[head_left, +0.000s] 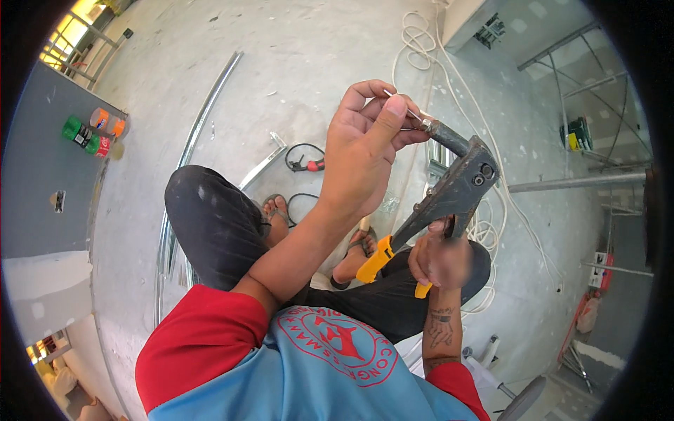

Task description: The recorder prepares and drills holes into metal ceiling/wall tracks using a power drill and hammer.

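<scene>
My left hand [365, 147] is closed, thumb and fingers pinching a thin silver rivet [407, 109] at the nose of a dark grey hand riveter [463, 179] with yellow grips. The pin points up and left from the tool's tip. My right hand [442, 261] grips the lower part of the riveter, partly blurred, with one yellow grip [375, 259] showing to its left. The tool is tilted over my bent legs, above the floor.
Long metal channels [200, 133] lie at left near a red-handled tool [314, 165] with black cable. Looped white cable [414, 38] runs down the right. Bottles [105, 122] stand by the left wall. Metal scaffolding [567, 91] and a horizontal pole [576, 181] are at right.
</scene>
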Motion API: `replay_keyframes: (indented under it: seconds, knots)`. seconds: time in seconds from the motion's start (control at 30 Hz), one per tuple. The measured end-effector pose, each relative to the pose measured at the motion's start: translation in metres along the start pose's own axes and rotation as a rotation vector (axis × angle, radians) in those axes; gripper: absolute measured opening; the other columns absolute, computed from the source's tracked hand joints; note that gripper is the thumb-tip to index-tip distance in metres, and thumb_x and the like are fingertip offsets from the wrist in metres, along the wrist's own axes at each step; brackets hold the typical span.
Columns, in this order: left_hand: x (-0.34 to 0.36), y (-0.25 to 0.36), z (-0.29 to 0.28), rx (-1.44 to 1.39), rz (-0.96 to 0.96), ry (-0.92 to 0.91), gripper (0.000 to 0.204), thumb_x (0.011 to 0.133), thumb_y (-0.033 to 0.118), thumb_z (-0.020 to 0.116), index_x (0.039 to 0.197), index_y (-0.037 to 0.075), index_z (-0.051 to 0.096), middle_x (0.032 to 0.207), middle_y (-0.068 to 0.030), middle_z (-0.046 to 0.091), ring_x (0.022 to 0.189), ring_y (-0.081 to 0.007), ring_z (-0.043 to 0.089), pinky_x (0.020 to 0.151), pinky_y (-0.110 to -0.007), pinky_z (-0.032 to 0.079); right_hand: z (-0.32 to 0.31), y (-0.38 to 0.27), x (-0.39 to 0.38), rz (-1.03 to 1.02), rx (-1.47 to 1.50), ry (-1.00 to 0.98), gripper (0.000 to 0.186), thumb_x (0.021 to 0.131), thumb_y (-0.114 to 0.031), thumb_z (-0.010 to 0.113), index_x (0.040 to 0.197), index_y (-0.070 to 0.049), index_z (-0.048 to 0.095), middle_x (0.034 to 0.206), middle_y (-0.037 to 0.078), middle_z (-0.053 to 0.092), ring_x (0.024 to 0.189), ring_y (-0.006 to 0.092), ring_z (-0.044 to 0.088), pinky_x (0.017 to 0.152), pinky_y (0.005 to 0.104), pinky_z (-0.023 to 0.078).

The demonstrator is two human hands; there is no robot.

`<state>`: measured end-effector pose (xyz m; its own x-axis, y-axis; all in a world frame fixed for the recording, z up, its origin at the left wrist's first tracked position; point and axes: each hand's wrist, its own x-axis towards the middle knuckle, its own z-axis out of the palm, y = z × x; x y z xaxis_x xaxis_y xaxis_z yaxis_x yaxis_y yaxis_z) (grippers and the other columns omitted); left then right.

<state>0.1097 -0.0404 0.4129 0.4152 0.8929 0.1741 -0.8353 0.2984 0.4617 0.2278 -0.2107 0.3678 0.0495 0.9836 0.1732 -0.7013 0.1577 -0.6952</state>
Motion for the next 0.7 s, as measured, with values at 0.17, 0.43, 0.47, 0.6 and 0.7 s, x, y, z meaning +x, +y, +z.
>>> replay_keyframes:
  seconds: [0.17,0.43,0.47,0.6,0.7]
  knots:
    - [-0.001,0.003,0.000,0.019,-0.011,0.001,0.020,0.099,0.011,0.059,0.115,0.006,0.047,0.098,-0.0105,0.065,0.091,-0.0198,0.066,0.081,-0.036,0.055,-0.001,0.001,0.001,-0.002,-0.005,-0.008,0.048,0.095,-0.022,0.067,0.128,0.010,0.051,0.050,0.002,0.046,0.032,0.0061,0.035,0.035,0.0259,0.035]
    - [0.000,0.001,-0.004,0.241,0.045,-0.006,0.024,0.098,0.014,0.063,0.115,0.005,0.049,0.102,-0.0107,0.065,0.098,-0.0200,0.066,0.074,-0.030,0.056,-0.003,0.000,0.001,0.001,0.004,-0.008,0.047,0.095,-0.021,0.067,0.127,0.010,0.051,0.049,0.002,0.046,0.032,0.0061,0.036,0.034,0.0253,0.034]
    - [-0.001,0.002,-0.003,0.281,0.060,-0.006,0.025,0.097,0.015,0.064,0.116,0.005,0.049,0.102,-0.0108,0.065,0.096,-0.0191,0.066,0.072,-0.028,0.055,-0.002,0.000,0.002,-0.001,-0.002,-0.008,0.046,0.095,-0.022,0.067,0.126,0.009,0.052,0.049,0.001,0.046,0.032,0.0062,0.036,0.034,0.0251,0.034]
    - [-0.001,0.000,0.007,0.336,-0.046,-0.018,0.031,0.097,0.020,0.064,0.121,0.005,0.050,0.099,-0.0095,0.067,0.091,-0.0195,0.068,0.072,-0.030,0.055,0.000,0.000,0.004,-0.057,0.018,-0.027,0.047,0.096,-0.025,0.066,0.127,0.007,0.052,0.049,0.002,0.046,0.032,0.0064,0.036,0.034,0.0251,0.036]
    - [-0.007,-0.010,0.006,0.407,-0.365,-0.133,0.036,0.097,0.022,0.065,0.126,0.005,0.053,0.094,-0.0062,0.066,0.086,-0.0156,0.066,0.072,-0.030,0.053,-0.008,-0.005,0.013,-0.208,0.019,-0.224,0.043,0.103,-0.028,0.052,0.135,0.000,0.046,0.052,-0.001,0.049,0.033,0.0058,0.039,0.033,0.0239,0.038]
